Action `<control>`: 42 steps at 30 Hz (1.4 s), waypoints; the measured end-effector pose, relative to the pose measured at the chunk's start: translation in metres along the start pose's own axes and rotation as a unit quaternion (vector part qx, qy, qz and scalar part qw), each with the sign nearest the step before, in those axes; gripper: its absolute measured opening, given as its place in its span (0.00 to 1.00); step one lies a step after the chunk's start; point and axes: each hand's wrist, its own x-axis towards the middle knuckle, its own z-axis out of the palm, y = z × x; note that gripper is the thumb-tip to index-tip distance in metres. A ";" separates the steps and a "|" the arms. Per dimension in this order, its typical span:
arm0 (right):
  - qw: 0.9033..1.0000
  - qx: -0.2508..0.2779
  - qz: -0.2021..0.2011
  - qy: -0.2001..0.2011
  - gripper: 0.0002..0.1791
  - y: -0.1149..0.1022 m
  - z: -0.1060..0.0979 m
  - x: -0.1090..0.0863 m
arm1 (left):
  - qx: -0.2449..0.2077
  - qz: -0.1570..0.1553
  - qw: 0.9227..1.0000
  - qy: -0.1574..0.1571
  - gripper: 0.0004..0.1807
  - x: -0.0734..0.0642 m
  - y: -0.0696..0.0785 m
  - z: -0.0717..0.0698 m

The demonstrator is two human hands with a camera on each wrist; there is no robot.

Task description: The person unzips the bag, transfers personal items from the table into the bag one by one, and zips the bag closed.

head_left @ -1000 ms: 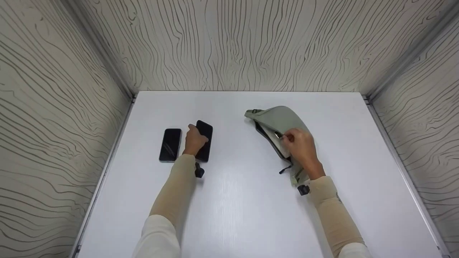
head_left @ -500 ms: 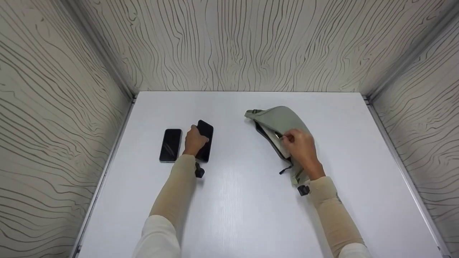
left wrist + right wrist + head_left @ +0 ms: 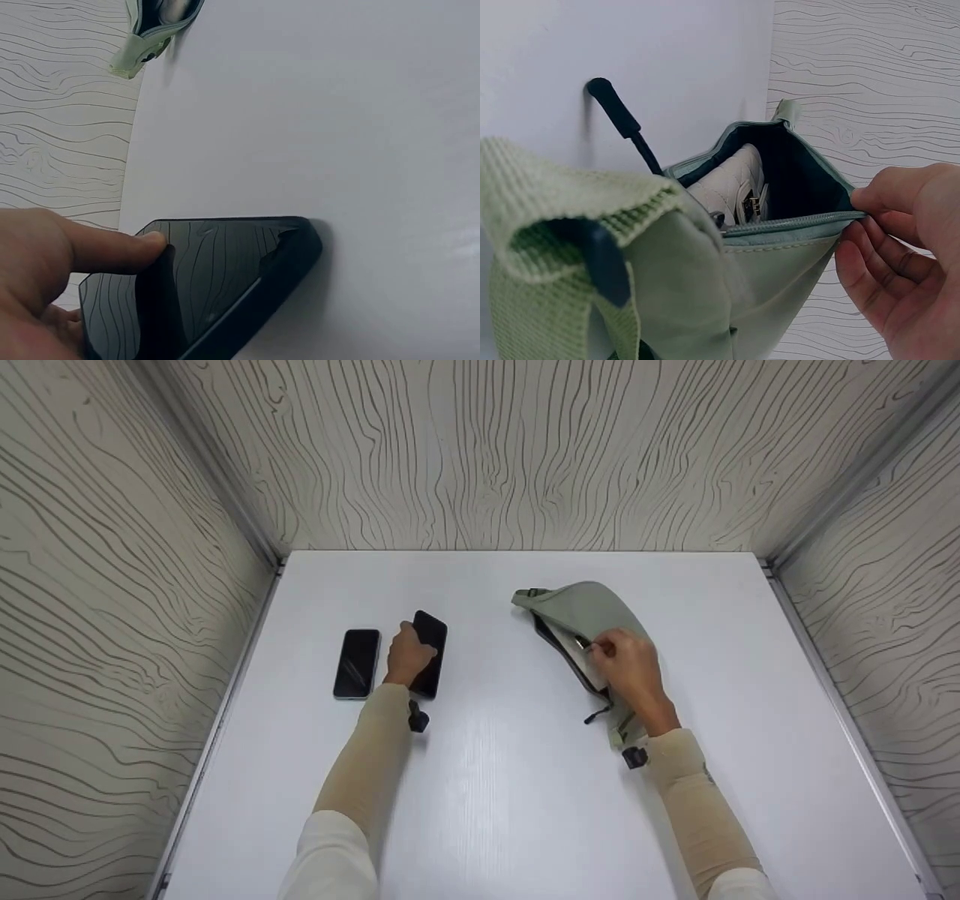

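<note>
Left of the green bag [image 3: 596,607], well apart from its gaping mouth, is the black phone [image 3: 427,676], its long axis running roughly near to far; the left hand [image 3: 409,655] is at it and grips it, thumb over the screen, other fingers mostly hidden. At the green bag itself, the right hand [image 3: 630,664] pinches the mouth's edge, a white quilted item [image 3: 724,180] showing inside

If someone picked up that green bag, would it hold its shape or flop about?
The green bag would probably flop: its rim pulls to a corner where the right hand pinches it. The white quilted purse inside might slip out if tipped, since the bag gapes open.
</note>
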 end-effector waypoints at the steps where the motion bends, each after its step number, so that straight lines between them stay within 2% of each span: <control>1: 1.000 -0.001 0.002 -0.001 0.05 0.000 0.000 0.000 | -0.001 0.001 1.000 0.001 0.44 0.000 0.000 0.000; 22: 1.000 0.000 0.006 0.000 0.04 0.001 0.000 0.001 | -0.013 0.001 1.000 0.002 0.43 -0.001 0.002 0.001; 31: 1.000 0.002 -0.004 0.003 0.04 0.002 0.000 0.002 | -0.009 0.012 1.000 0.008 0.40 -0.004 0.005 0.000; 42: 1.000 0.004 0.006 -0.001 0.04 0.001 -0.001 0.001 | -0.010 0.004 1.000 0.007 0.38 -0.005 0.007 0.000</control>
